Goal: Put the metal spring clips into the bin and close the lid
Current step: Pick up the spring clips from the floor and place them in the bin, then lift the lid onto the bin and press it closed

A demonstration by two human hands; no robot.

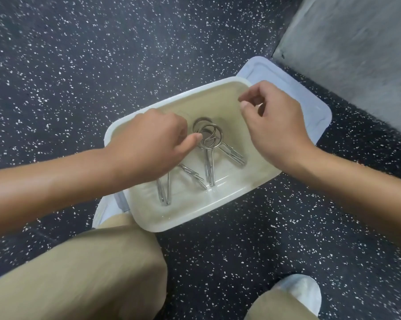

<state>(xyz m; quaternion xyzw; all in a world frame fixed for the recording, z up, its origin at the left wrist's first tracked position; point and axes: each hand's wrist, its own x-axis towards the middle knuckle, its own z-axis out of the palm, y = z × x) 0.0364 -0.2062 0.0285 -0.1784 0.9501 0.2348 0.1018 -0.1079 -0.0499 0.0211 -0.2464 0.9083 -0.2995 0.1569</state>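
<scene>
A white plastic bin stands open on the floor in front of my knees. Several metal spring clips with round rings lie on its bottom. My left hand reaches into the bin from the left, with thumb and fingers pinched at the edge of one clip's ring; I cannot tell whether it grips the ring. My right hand hovers over the bin's right rim, fingers loosely curled and holding nothing. The pale blue lid lies flat on the floor, sticking out from under the bin at the back right.
The floor is dark with white speckles. A grey wall or panel rises at the back right, close to the lid. My knees in tan trousers are at the bottom, and a foot in a pale cover is at the lower right.
</scene>
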